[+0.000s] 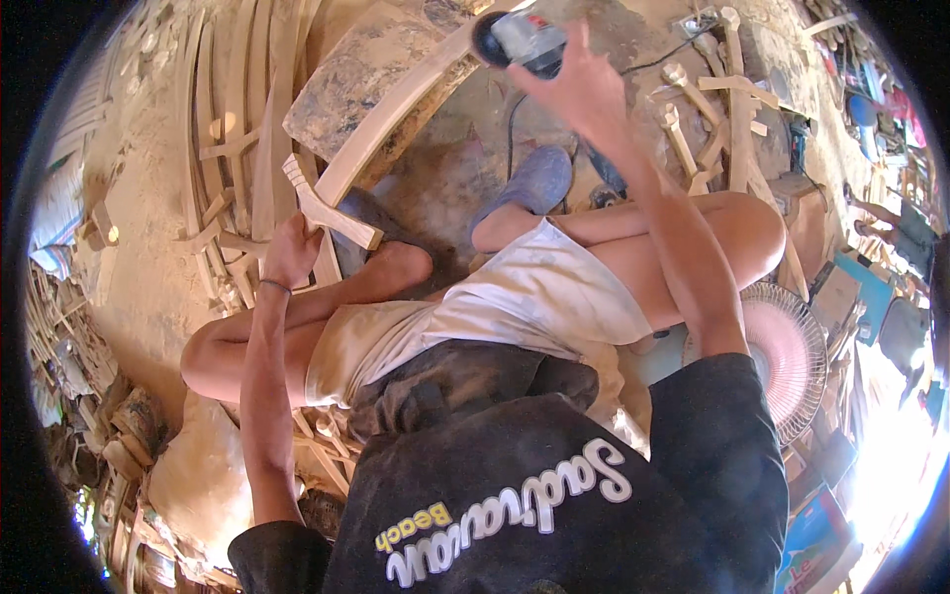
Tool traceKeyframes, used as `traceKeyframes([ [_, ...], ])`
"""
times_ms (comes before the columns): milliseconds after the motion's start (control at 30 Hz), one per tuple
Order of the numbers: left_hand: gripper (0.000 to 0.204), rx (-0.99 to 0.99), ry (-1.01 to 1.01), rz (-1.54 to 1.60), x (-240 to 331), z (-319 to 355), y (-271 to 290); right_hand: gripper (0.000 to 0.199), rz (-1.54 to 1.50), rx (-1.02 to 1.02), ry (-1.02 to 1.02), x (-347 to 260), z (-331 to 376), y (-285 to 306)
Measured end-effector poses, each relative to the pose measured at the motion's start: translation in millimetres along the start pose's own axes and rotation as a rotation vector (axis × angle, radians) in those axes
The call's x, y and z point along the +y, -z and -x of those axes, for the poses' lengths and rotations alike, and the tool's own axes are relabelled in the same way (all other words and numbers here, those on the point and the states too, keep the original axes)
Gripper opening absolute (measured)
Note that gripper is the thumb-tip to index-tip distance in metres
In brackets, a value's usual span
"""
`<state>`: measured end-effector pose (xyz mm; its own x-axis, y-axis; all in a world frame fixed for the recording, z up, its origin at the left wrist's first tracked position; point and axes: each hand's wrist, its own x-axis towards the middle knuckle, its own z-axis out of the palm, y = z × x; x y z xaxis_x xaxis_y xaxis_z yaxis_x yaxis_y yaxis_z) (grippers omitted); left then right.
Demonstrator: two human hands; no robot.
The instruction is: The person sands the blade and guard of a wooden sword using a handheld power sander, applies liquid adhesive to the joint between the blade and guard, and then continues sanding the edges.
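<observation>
Near a low block, my left hand point(290, 255) is closed round the short end of a pale, sword-shaped wooden piece point(388, 121), just by its crosspiece point(334, 215). The long, slightly curved blade slants up and to the right across the block point(341, 84). My right hand point(589, 97) grips an angle grinder point(532, 45) from its right side. The grinder's dark round disc point(488, 39) is at the far end of the blade; I cannot tell whether the two touch. Part of the blade's tip is hidden near the grinder.
Several long wooden strips point(237, 89) and crosspieced pieces lie to the left. More carved wood point(683, 139) lies at the right, near a dark cord point(658, 61). A round fan point(792, 361) stands by my right elbow. My feet in dark clogs point(529, 183) flank the block's near side.
</observation>
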<state>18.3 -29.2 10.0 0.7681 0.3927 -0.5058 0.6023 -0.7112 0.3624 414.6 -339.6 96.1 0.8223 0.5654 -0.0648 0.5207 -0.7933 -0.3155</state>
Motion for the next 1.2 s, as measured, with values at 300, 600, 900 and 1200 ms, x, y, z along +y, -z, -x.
traceKeyframes([
  [300,0.021,-0.346,0.257,0.739,-43,-5,-4,0.081,-0.213,-0.335,0.356,-97,85,-7],
  [600,0.023,-0.125,0.017,0.283,29,16,24,0.08,-0.152,-0.31,0.279,-81,65,7],
  [900,0.025,0.041,-0.066,0.147,22,25,14,0.083,-0.164,-0.41,0.276,-75,61,7],
  [1200,0.028,0.001,-0.044,0.123,26,19,18,0.096,-0.011,-0.059,-0.051,16,-17,18],
])
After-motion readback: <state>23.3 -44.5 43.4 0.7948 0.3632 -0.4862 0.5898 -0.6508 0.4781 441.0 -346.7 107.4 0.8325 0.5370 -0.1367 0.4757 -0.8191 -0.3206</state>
